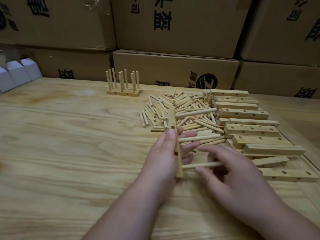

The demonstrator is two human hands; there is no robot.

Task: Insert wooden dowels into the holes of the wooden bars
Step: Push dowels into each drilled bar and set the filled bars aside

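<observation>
The left hand [165,153] grips a wooden bar [175,144] held on edge above the table [69,153], thumb on its near face and fingers wrapped behind; three dowels project rightward from the bar: one near its far end [195,113], one at mid-length [199,138] and one near its close end [200,165]. The right hand [232,172] pinches this lowest dowel between thumb and curled fingers, its tip at the bar. Two open holes show on the bar's near face. Behind lies a heap of loose dowels [181,110]; to the right, a pile of drilled bars [251,125] lying flat, some overlapping. At the far side of the table stands a finished rack [123,84] of bars with upright dowels. Cardboard boxes [173,32] stacked behind carry large black Chinese characters printed upside down, and one carries a round black logo [207,82]; the wording cannot be read with certainty. White folded cartons [17,73] sit at far left.
</observation>
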